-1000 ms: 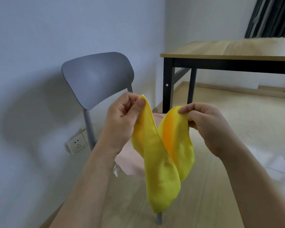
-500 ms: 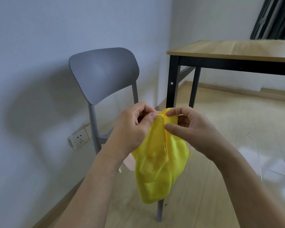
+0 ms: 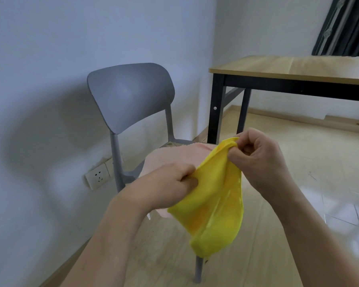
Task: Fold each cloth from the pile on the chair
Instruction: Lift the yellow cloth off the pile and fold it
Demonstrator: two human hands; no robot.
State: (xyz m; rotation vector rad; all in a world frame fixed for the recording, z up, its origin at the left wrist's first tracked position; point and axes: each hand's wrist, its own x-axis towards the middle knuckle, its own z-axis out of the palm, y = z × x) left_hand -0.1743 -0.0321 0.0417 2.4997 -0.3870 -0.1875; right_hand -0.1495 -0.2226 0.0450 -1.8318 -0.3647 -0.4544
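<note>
Change: half a second ago your hands met at the cloth's top edge; now they have drawn apart, the left lower and nearer you, the right higher and farther out.
Left hand: your left hand (image 3: 170, 183) has its fingers curled, pinching the near edge of the yellow cloth (image 3: 214, 206).
Right hand: your right hand (image 3: 261, 160) pinches the cloth's upper corner between thumb and curled fingers.
Yellow cloth: held in the air between both hands, sagging in a doubled pouch below them, in front of the chair seat.
Pink cloth: a pale pink cloth (image 3: 170, 157) lies on the seat of the grey chair (image 3: 131, 94), partly hidden behind your left hand; a small white tag (image 3: 149, 215) hangs at its near edge, its print too small to read.
Surroundings: a white wall socket (image 3: 97, 179) sits low on the wall left of the chair; a wooden-topped table (image 3: 288, 67) with black legs stands to the right on the pale wooden floor (image 3: 298, 154).
Writing: no lettering is readable anywhere.
</note>
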